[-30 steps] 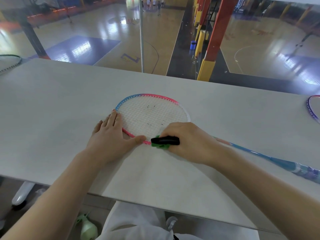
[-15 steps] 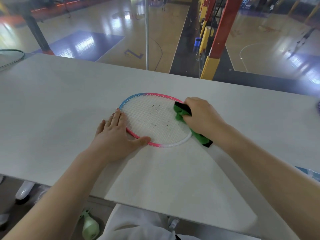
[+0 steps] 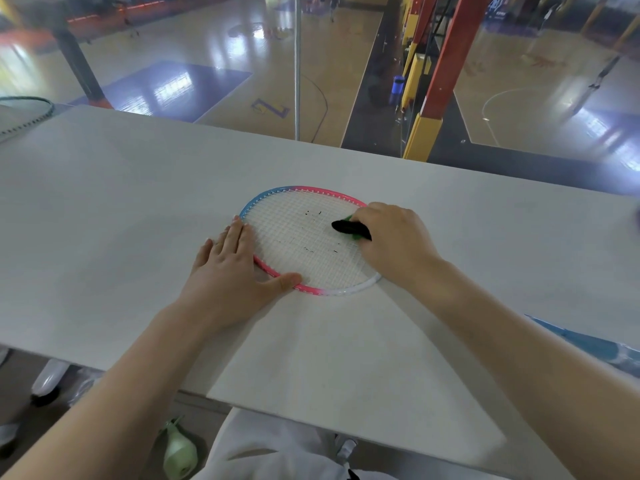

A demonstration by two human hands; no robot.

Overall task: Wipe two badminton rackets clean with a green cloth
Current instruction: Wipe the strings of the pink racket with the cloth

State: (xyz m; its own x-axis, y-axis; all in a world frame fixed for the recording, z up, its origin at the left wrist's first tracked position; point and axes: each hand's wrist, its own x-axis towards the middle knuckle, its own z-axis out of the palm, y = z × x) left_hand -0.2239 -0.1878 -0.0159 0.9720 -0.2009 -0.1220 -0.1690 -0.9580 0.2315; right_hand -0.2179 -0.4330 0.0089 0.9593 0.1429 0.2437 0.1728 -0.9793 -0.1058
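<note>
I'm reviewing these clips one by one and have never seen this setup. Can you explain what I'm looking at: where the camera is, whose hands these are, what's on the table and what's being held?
There is no robot. A camera worn on a person's head looks down at their own hands. On the grey table lies a pink and blue badminton racket. The left hand rests flat on its frame. The right hand grips a green cloth with a dark edge, over the strings. Another racket's head shows at far left.

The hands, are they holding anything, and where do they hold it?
The right hand grips the bunched green cloth, mostly hidden under its fingers. The left hand grips nothing; it presses flat on the racket frame's left edge.
</note>
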